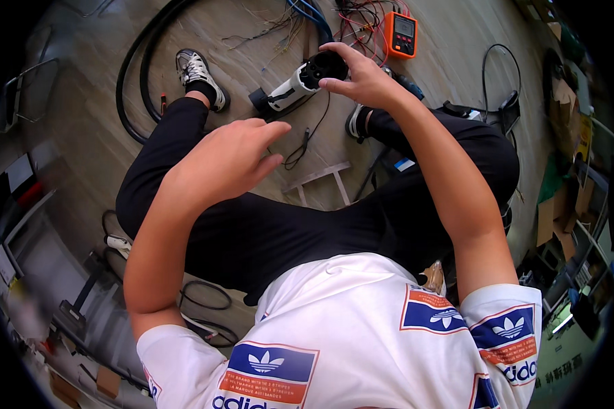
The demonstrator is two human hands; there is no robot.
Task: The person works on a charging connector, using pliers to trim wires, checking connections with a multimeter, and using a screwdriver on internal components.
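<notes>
A white and black electric-car charging plug (288,92) is in front of me between my feet, its round black socket end toward the right. My right hand (370,80) curves around that black end, thumb on the near side and fingers on the far side. Closer to me, my left hand (222,157) hovers with nothing in it, its thumb apart from the fingers. A thin black cable (305,140) lies on the floor just below the plug.
An orange meter (401,35) with red and black leads lies at the far right of the plug. Loose wires (280,31) fan out at the top. A thick black cable (121,88) curves at left. A metal frame (320,178) stands between my legs.
</notes>
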